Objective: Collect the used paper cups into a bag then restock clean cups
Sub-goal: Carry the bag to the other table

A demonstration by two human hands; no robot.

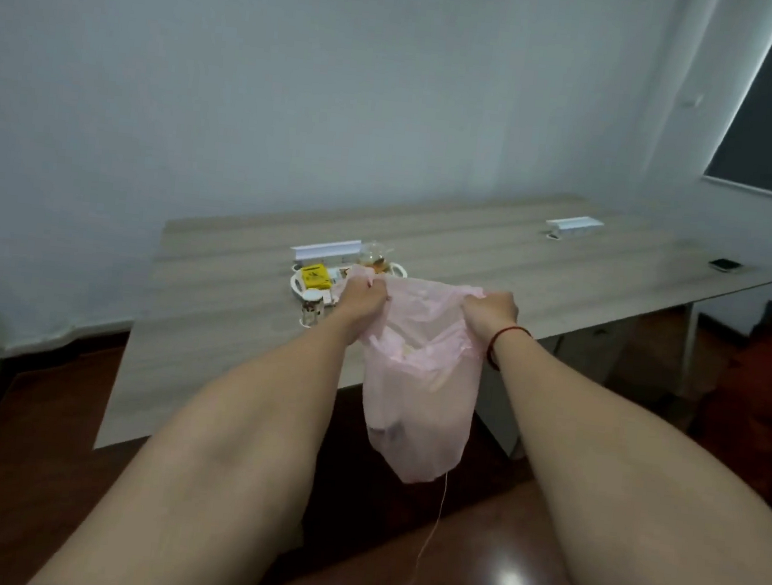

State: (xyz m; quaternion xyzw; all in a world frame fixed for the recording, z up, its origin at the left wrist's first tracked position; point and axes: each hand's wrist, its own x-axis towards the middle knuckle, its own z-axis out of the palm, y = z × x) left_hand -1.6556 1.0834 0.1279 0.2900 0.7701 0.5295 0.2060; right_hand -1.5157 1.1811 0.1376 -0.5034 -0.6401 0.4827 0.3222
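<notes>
A thin pink plastic bag [422,390] hangs in the air in front of the table's near edge. My left hand [365,297] grips the bag's rim on the left. My right hand [491,309] grips the rim on the right, so the mouth is stretched between them. Pale shapes show faintly through the plastic, too blurred to name. A thin pink string trails down from the bag's bottom. Behind the bag a white tray [297,286] lies on the table, bearing a yellow box [315,276] and a small cup-like item [312,309].
The long wooden table [541,279] runs to the right, with two white socket boxes [574,225] and a dark small object [725,264] at its far right end. A clear glass pot [376,253] stands behind the tray. Dark red-brown floor lies below.
</notes>
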